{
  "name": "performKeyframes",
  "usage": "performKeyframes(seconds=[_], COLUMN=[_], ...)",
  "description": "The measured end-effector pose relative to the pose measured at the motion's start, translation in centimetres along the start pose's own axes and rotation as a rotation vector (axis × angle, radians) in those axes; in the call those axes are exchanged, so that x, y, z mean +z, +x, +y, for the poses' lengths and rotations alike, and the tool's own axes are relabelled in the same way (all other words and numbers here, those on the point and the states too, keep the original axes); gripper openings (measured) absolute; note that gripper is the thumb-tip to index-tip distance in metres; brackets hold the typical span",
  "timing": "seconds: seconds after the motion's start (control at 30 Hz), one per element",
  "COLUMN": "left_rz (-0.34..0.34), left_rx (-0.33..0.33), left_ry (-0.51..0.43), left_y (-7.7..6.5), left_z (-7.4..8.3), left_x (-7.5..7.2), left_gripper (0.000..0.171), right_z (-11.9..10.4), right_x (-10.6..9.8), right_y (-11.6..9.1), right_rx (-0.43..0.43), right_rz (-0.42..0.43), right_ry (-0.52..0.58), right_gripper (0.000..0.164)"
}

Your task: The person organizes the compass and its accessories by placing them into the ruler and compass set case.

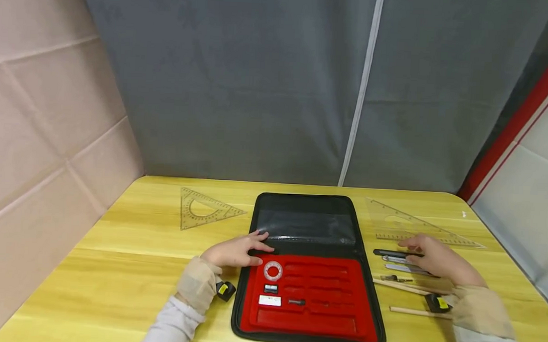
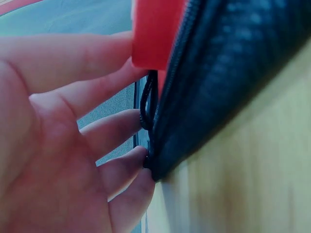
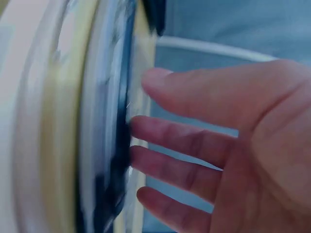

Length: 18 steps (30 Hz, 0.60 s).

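A black zip case (image 1: 305, 340) lies unfolded on the table, its red tray (image 1: 272, 321) holding a clear ring-shaped piece (image 1: 273, 271), a sharpener (image 1: 271, 288), a white eraser (image 1: 270, 300) and a small dark piece (image 1: 297, 302). My left hand (image 1: 238, 251) rests on the case's left edge, fingers extended; up close the fingertips meet the zip edge (image 2: 167, 77). My right hand (image 1: 435, 257) reaches over a row of slim tools, its fingers extended around a black stick-like tool (image 1: 387, 252). Silver tools (image 1: 400, 268) lie just below it, partly hidden by the hand.
A clear set square (image 1: 189, 223) lies left of the case, and a longer one (image 1: 431, 241) lies beyond my right hand. A small metal piece (image 1: 395, 279) and wooden pencils (image 1: 415, 312) lie nearer me. A grey curtain (image 1: 258, 114) stands behind the table.
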<state>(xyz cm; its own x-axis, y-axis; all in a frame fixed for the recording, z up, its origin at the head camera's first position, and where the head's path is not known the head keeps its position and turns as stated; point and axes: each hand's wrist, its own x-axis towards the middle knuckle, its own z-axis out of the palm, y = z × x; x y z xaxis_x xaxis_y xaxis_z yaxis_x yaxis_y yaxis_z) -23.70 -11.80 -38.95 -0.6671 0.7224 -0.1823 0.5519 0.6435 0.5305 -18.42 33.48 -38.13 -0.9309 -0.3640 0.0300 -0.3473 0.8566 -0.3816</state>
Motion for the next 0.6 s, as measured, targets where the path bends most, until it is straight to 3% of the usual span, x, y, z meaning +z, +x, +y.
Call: performKeyframes(seconds=[0.23, 0.6], left_rz=[0.010, 0.017], left_rx=[0.010, 0.023], left_ry=[0.008, 0.014], left_y=[0.0, 0.1], left_z=[-0.2, -0.1], left_x=[0.2, 0.3], left_gripper=[0.043, 0.042], right_z=[1.7, 1.6], right_x=[0.4, 0.3], right_y=[-0.3, -0.1], right_rx=[-0.002, 0.054], right_rz=[-0.020, -0.030], right_ry=[-0.060, -0.047], right_gripper=[0.022, 0.021])
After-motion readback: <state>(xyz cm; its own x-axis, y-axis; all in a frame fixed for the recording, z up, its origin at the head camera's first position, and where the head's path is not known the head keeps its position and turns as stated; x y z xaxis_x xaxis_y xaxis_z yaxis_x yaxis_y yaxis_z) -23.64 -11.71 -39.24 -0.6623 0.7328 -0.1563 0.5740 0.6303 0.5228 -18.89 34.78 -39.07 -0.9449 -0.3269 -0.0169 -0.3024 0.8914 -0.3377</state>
